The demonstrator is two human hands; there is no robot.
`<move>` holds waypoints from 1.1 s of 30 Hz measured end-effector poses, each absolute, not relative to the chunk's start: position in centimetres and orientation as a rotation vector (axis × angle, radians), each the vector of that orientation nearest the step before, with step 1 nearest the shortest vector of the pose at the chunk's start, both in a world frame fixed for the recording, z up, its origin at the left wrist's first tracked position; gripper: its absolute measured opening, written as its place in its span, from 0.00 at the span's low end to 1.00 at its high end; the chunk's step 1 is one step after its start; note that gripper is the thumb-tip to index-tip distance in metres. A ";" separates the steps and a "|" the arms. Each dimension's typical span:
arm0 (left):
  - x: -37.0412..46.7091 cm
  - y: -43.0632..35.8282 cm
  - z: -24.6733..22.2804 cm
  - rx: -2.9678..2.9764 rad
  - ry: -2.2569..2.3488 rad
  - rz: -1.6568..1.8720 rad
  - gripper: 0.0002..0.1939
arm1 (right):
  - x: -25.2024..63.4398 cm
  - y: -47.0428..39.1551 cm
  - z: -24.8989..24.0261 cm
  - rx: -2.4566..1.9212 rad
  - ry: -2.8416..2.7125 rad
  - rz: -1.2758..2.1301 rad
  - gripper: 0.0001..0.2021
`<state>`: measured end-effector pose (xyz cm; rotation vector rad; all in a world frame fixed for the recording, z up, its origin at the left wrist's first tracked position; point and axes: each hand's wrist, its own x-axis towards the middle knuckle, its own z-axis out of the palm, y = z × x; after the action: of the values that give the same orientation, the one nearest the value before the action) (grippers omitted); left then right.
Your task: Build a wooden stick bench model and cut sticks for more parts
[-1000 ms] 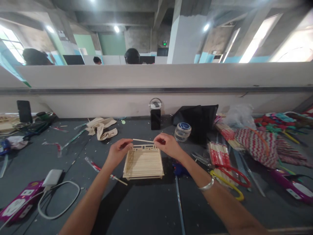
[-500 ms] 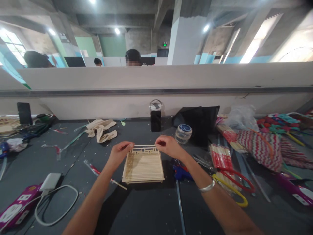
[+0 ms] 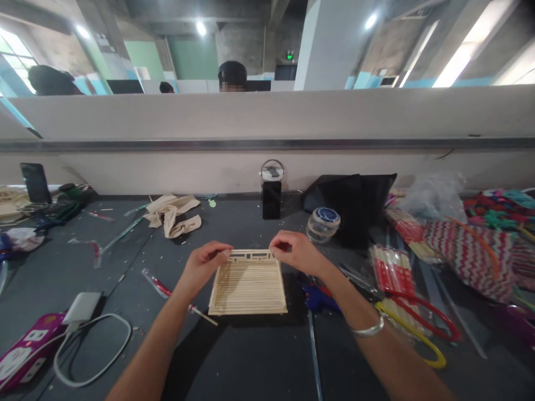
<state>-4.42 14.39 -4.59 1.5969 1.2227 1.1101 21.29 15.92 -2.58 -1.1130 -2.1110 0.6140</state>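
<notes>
Pinches thin wooden stick [image 3: 251, 252] by left end with left hand [image 3: 204, 267], by right end with right hand [image 3: 298, 255]. Holds it along far edge of slatted platform [image 3: 249, 291], lower centre of frame. Cannot tell if touching.

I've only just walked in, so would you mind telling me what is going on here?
Someone's left hand and right hand pinch the two ends of a thin stick along the far edge of a tray-like piece made of wooden sticks. The piece is on the dark table, with a blue tool and a lidded jar to its right.
</notes>
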 end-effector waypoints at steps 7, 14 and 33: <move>-4.4 14.5 -4.9 1.591 1.243 1.096 0.11 | 21.2 15.8 -2.3 -1.098 -2.101 0.604 0.05; -4.4 14.5 -5.0 1.617 1.250 1.111 0.11 | 21.2 15.7 -2.3 -1.080 -2.103 0.610 0.05; -4.9 14.4 -4.4 1.984 1.100 1.213 0.09 | 19.8 13.9 -0.1 -1.105 -2.163 0.331 0.06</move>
<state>-4.87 14.42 -4.37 1.9840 1.1002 1.2126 19.80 13.88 -0.05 -1.1051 -2.1631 0.3310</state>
